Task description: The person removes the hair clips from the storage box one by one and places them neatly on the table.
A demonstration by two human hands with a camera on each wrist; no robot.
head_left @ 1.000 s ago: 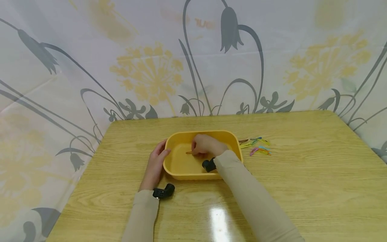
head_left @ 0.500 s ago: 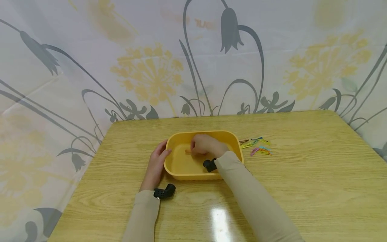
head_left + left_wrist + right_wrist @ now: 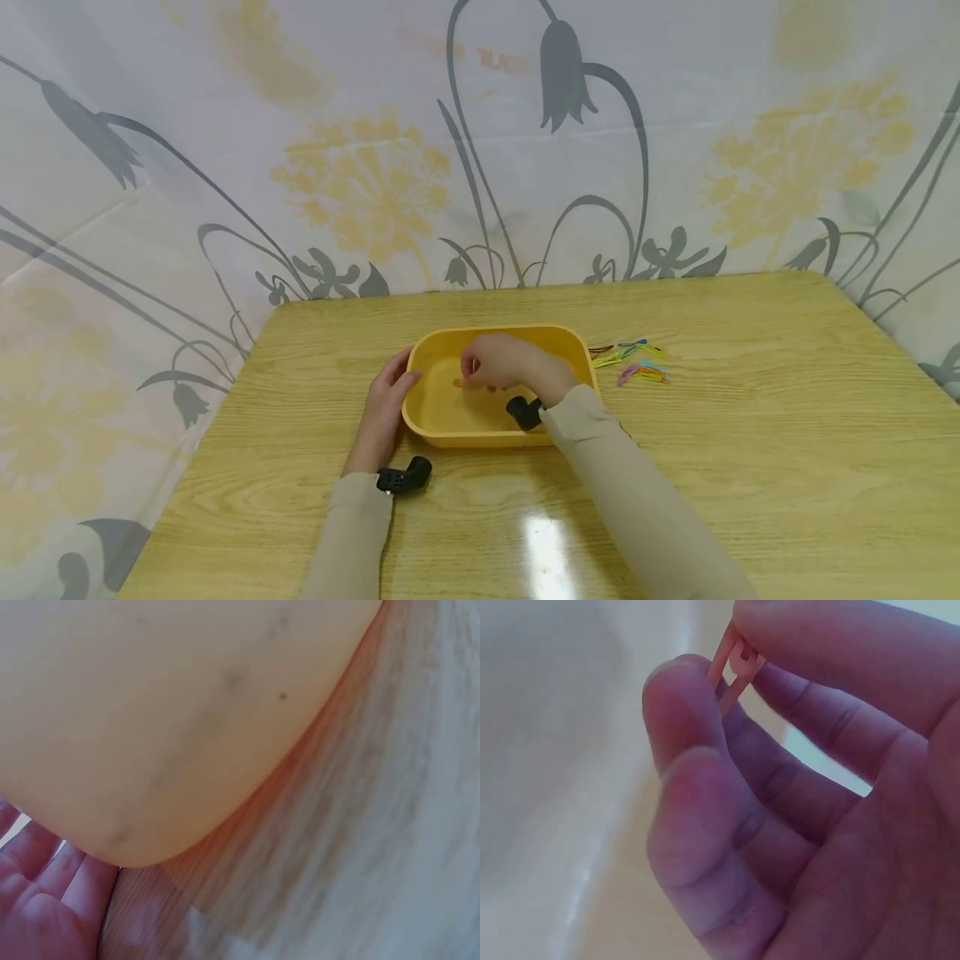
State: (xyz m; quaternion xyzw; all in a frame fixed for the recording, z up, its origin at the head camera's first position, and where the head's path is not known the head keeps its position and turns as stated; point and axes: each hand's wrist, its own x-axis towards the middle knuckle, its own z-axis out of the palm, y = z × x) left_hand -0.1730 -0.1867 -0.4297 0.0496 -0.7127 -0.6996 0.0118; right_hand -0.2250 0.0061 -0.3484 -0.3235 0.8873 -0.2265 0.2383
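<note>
A yellow plastic basin (image 3: 480,440) stands on the table. At its left end my left hand (image 3: 385,404) holds the wall, thumb at the rim and fingers along the outside; the left wrist view shows those fingers (image 3: 52,892) beside the basin's wall (image 3: 187,735). Over the inside of the basin, my right hand (image 3: 504,363) pinches a small orange hair clip (image 3: 459,383) between thumb and fingertips. In the right wrist view the clip (image 3: 742,660) shows two slim arms and a rounded end with a hole; the fingers hide part of it.
Several coloured hair clips (image 3: 643,372) lie loose on the wooden table (image 3: 750,433), just right of the basin. A flower-patterned curtain (image 3: 495,167) hangs behind the table's far edge. Black wrist cameras (image 3: 405,477) are strapped to both wrists.
My right hand has shifted slightly left inside the basin, with the orange hair clip moving along in its fingertips. My left hand keeps its hold on the basin.
</note>
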